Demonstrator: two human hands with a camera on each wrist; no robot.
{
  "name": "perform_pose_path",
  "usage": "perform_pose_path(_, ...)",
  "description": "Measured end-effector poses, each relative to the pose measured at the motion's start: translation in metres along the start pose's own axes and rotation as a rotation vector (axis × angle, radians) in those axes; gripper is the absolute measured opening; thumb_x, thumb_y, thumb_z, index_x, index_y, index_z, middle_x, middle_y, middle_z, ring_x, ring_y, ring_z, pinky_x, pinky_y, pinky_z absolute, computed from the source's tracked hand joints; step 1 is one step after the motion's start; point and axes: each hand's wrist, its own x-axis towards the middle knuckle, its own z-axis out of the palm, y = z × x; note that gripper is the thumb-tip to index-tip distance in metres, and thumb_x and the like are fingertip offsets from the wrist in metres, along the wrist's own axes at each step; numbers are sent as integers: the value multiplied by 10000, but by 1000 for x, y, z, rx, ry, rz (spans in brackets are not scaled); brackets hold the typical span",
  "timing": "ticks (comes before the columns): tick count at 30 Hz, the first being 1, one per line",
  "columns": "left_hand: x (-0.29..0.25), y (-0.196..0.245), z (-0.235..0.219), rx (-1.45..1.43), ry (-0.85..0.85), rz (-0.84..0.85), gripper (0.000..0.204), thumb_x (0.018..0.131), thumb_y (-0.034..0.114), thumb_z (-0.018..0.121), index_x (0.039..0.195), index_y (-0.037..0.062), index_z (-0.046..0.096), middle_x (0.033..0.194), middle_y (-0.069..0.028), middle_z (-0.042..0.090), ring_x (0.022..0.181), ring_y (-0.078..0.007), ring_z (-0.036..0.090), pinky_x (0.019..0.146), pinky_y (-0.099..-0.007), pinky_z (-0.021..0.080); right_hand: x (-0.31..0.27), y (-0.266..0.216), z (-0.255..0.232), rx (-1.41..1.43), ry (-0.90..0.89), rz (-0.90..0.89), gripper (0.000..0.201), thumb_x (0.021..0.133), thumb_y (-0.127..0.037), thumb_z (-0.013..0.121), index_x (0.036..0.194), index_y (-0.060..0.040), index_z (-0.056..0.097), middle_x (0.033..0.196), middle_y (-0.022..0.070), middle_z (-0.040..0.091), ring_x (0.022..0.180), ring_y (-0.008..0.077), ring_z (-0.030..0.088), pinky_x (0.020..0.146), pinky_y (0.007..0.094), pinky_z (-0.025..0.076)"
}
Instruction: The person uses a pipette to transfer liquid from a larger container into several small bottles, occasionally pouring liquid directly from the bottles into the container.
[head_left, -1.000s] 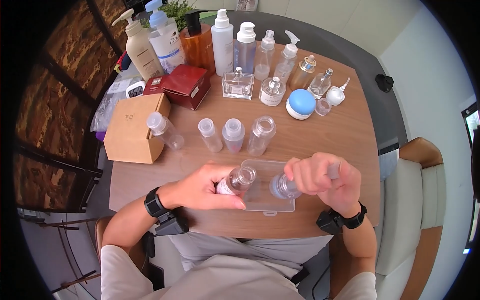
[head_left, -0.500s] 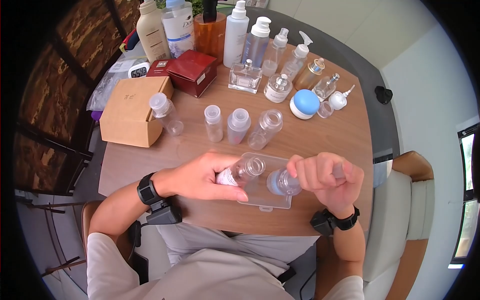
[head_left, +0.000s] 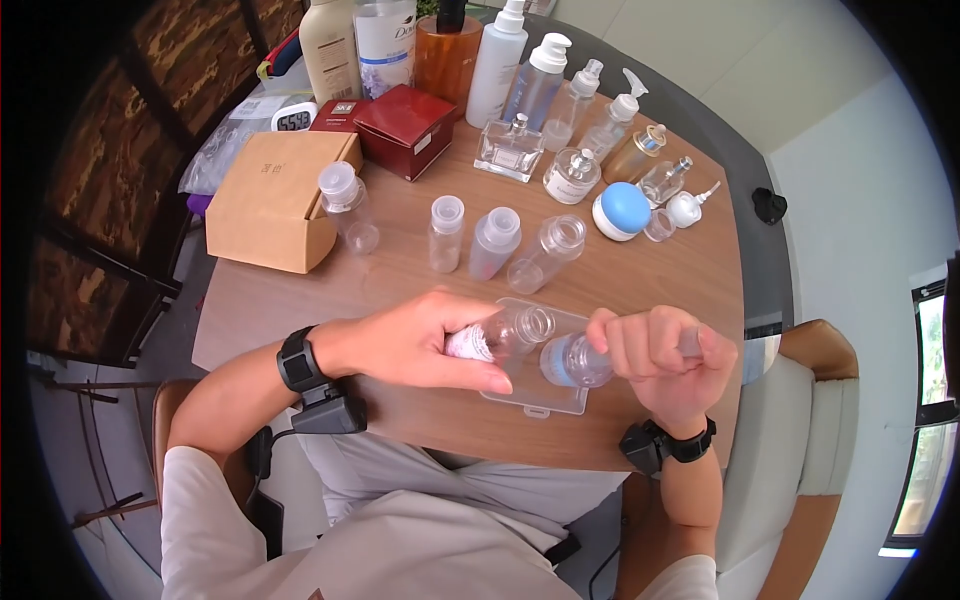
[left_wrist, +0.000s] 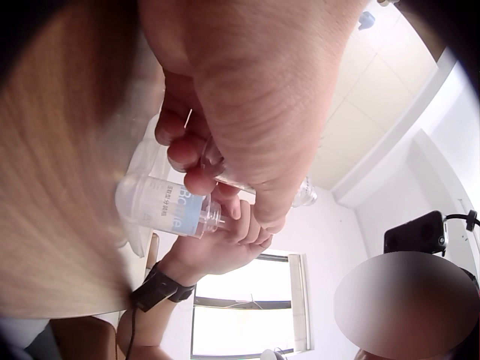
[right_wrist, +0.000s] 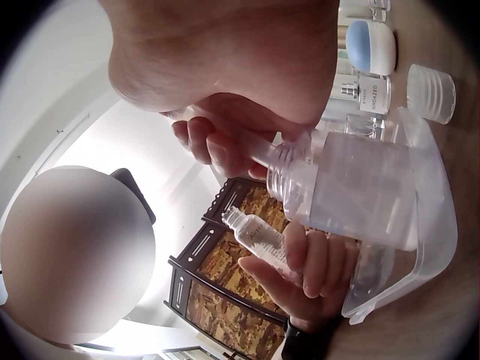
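Note:
My left hand (head_left: 420, 345) grips a small clear glass bottle (head_left: 515, 330) with a white label. It has no cap, and its open mouth tilts up and to the right. My right hand (head_left: 662, 360) curls its fingers round a translucent dropper (right_wrist: 259, 146), whose end shows above the fist in the head view. In the right wrist view the dropper's tube runs down into the neck of a clear bottle (right_wrist: 367, 191) with a blue label. That bottle stands in a shallow clear plastic tray (head_left: 545, 400). The two bottles are close together over the tray.
Behind the tray stand several clear bottles, among them one with an open wide mouth (head_left: 545, 255). A cardboard box (head_left: 270, 200) and a dark red box (head_left: 405, 130) sit at the left. Pump bottles, perfume bottles and a blue-lidded jar (head_left: 622, 212) line the back.
The head view has shifted. My left hand has brought the glass bottle a little to the right, nearer the labelled bottle. My right hand keeps its hold on the dropper.

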Motion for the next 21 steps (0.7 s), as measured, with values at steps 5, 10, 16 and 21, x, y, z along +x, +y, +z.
perform_pose_path(5, 1, 1, -1, 1, -4, -8, 278, 880, 247, 767, 949, 24, 614, 764, -6, 588, 702, -79, 495, 631, -268, 439, 0, 0, 0, -7, 1, -3, 430, 972, -432, 338, 626, -181, 290, 539, -42, 312, 526, 136, 279, 773, 381, 340)
perform_pose_path(10, 2, 5, -2, 25, -28, -28, 234, 865, 178, 780, 890, 45, 590, 826, 5, 613, 742, -89, 531, 661, -275, 456, 0, -1, 0, -9, 5, 1, 437, 970, -434, 345, 619, -180, 291, 536, -40, 318, 523, 137, 277, 770, 381, 338)
perform_pose_path(16, 1, 2, 0, 11, -8, -15, 258, 872, 223, 775, 927, 30, 612, 793, -5, 601, 718, -89, 517, 641, -275, 444, 0, 0, 1, -13, 11, 1, 445, 967, -439, 357, 612, -179, 292, 528, -42, 318, 520, 137, 274, 763, 381, 339)
perform_pose_path(21, 1, 0, 0, 10, 0, 12, 289, 885, 266, 761, 947, 20, 624, 749, -10, 578, 675, -84, 486, 604, -273, 421, -1, 1, -1, -16, 17, 5, 449, 965, -448, 362, 612, -178, 295, 525, -46, 314, 519, 138, 274, 756, 379, 340)
